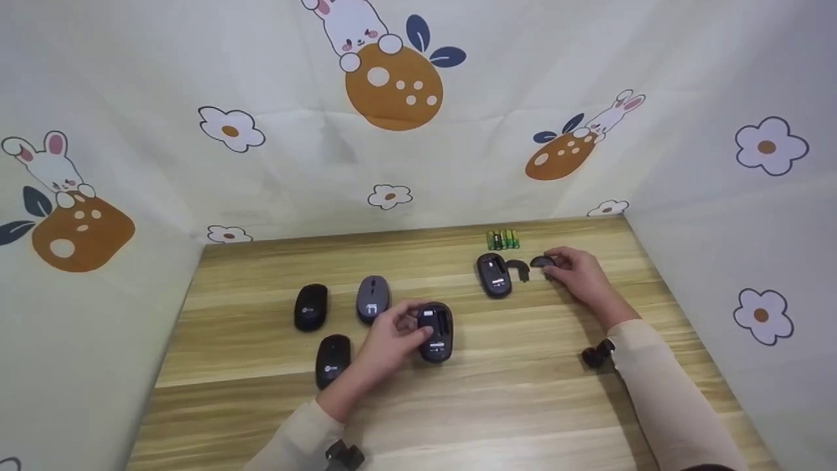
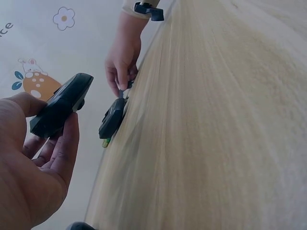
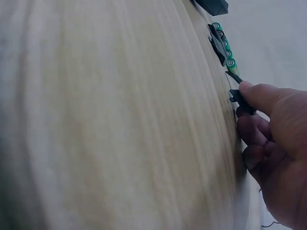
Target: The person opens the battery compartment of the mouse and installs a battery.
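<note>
My left hand (image 1: 387,340) grips a black computer mouse (image 1: 442,332), its underside turned up and its battery compartment uncovered. In the left wrist view that mouse (image 2: 62,108) is raised, held between thumb and fingers. Over at the right, my right hand (image 1: 583,278) pinches a small dark battery cover (image 1: 541,261) by its edge. The right wrist view shows the thumb over this cover (image 3: 243,102), close to the tabletop. Just left of it lies another dark cover (image 1: 520,267), beside a second upturned mouse (image 1: 494,276) with an uncovered compartment.
Several green batteries (image 1: 503,239) lie in a row near the back edge. On the left of the wooden table (image 1: 510,405) are a grey mouse (image 1: 373,294) and two black mice, one farther back (image 1: 311,307) and one nearer (image 1: 333,360). Printed cloth (image 1: 294,170) surrounds the table.
</note>
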A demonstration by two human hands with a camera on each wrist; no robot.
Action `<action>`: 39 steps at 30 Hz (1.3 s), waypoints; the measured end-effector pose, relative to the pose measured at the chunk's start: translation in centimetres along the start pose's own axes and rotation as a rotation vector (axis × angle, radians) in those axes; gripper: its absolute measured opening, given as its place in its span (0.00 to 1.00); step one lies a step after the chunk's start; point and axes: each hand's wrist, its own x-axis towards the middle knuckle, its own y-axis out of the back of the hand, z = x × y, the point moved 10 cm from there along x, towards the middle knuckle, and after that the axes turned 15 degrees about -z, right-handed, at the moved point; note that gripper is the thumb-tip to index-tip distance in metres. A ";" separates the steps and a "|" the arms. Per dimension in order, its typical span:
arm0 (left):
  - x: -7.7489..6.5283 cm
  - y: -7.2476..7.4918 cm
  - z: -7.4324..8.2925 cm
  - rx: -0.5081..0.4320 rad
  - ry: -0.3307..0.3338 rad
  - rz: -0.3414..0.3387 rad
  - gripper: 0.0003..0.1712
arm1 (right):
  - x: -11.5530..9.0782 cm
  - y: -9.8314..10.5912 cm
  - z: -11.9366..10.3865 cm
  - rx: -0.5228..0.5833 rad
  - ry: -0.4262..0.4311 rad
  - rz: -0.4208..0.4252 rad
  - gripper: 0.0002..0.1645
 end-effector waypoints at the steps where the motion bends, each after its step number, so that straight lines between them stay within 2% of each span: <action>1: 0.0 0.0 0.0 -0.003 0.001 -0.002 0.29 | 0.1 0.0 0.1 -0.004 -0.006 -0.005 0.19; 9: 0.0 -0.1 -0.4 -0.015 -0.007 -0.002 0.28 | 0.4 -0.2 0.1 -0.065 -0.029 -0.047 0.20; 15: 0.0 -0.1 -0.4 -0.015 -0.016 -0.002 0.28 | 0.7 -0.4 0.1 -0.060 -0.049 -0.071 0.19; 24: 0.0 -0.1 -0.1 -0.023 -0.012 -0.004 0.28 | 0.7 0.1 0.2 -0.020 -0.054 -0.006 0.18; 31: -0.1 -0.1 -0.1 -0.016 -0.021 -0.003 0.28 | 2.0 0.5 -0.5 0.021 -0.049 0.043 0.19; 39: 0.0 -0.1 -0.1 -0.022 -0.014 -0.003 0.28 | 4.5 -0.5 -1.7 0.046 -0.094 -0.064 0.31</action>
